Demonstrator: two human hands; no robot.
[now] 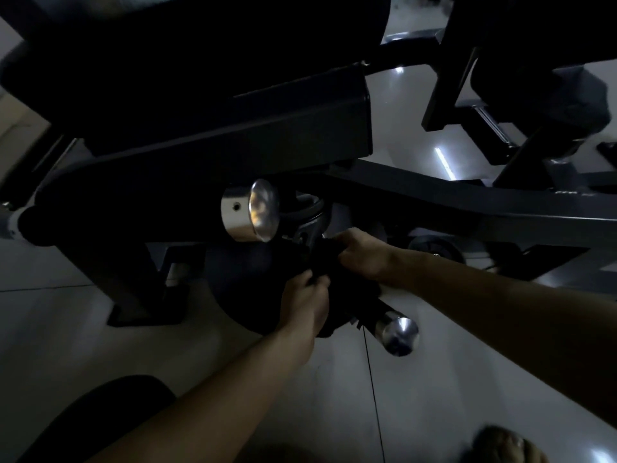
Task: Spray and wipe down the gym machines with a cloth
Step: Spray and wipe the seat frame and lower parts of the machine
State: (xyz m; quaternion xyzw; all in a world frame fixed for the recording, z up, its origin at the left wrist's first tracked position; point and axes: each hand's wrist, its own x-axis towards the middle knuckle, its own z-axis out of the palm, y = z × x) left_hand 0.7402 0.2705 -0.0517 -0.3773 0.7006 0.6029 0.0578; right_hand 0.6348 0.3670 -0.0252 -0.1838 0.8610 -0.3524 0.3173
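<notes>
A dark gym machine (233, 128) fills the upper half of the dim head view, with a black pad on top and a steel frame beneath. A chrome weight peg (397, 330) juts out low at the centre, and a dark cloth (350, 289) is wrapped round its shaft. My left hand (305, 304) grips the cloth at its near side. My right hand (362, 253) holds the cloth's far end against the peg's base. No spray bottle shows.
A second chrome peg end (253, 210) sticks out above left of my hands. The frame's bar (467, 202) runs to the right, with a small wheel (434, 250) under it. Glossy pale floor tiles (100, 329) lie below. My foot (504, 446) shows at the bottom right.
</notes>
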